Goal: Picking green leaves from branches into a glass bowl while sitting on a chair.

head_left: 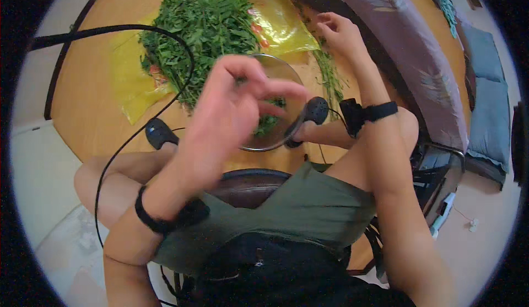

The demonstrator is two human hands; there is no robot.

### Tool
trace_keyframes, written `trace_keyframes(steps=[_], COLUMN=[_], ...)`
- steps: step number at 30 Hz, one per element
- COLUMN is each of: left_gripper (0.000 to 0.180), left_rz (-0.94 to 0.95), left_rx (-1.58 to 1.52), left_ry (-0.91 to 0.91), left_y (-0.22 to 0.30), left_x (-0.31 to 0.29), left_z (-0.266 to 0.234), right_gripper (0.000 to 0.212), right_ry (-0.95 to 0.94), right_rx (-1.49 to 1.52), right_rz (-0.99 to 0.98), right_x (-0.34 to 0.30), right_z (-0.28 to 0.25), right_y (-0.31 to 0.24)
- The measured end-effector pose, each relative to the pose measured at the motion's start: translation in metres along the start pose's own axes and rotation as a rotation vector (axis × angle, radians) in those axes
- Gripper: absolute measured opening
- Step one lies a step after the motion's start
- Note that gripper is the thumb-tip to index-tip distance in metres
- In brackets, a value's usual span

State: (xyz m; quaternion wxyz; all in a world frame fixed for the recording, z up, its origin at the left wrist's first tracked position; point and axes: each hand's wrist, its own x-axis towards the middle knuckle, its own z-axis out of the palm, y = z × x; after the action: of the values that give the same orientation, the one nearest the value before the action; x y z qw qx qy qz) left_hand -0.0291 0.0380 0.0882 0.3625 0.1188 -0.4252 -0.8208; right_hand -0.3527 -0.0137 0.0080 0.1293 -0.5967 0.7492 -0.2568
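Note:
My left hand (231, 111) is raised in the middle, close to the camera and slightly blurred. Its fingers are bent but apart, with nothing visible between them. Beneath it, partly hidden, is a round bowl (277, 140) with a shiny rim and some green leaves (268, 125) inside. My right hand (341, 36) reaches out farther to the right, thumb and fingers apart, and no object shows in it. Below that hand lies a strip of loose green stems (329, 75). A big heap of leafy greens (204, 23) rests on a yellow plastic sheet (281, 17) at the far side.
A bed or couch with a mauve patterned cover (424, 70) borders the right side. Blue-grey cushions (487, 108) lie beyond it. A black cable (138, 27) loops across the left. My feet, in dark clogs (160, 133), stand on the wooden floor (82, 108) either side of the bowl.

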Motion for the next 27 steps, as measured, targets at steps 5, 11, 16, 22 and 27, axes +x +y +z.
trace_keyframes(steps=[5, 11, 16, 22, 27], left_gripper=[0.058, 0.063, 0.047, 0.028, 0.015], left_rz=[-0.5, -0.632, -0.24, 0.246, 0.687], left_rx=[-0.217, -0.052, 0.108, 0.258, 0.29], left_ry=[0.155, 0.491, 0.422, 0.316, 0.171], left_y=[0.069, 0.086, 0.088, 0.096, 0.083], left_x=[-0.05, -0.087, -0.087, -0.087, -0.08], left_z=[0.063, 0.042, 0.023, 0.004, 0.014], right_gripper=[0.033, 0.031, 0.03, 0.028, 0.03], right_ry=[-0.094, -0.259, -0.321, -0.5, -0.703], right_rx=[-0.102, -0.093, -0.101, -0.131, -0.098], right_rz=[-0.007, -0.039, -0.051, -0.111, -0.143], right_x=[0.009, 0.016, 0.026, 0.032, 0.014], right_z=[0.017, 0.04, 0.068, 0.129, 0.199], right_y=[-0.014, -0.03, -0.037, -0.08, -0.09])
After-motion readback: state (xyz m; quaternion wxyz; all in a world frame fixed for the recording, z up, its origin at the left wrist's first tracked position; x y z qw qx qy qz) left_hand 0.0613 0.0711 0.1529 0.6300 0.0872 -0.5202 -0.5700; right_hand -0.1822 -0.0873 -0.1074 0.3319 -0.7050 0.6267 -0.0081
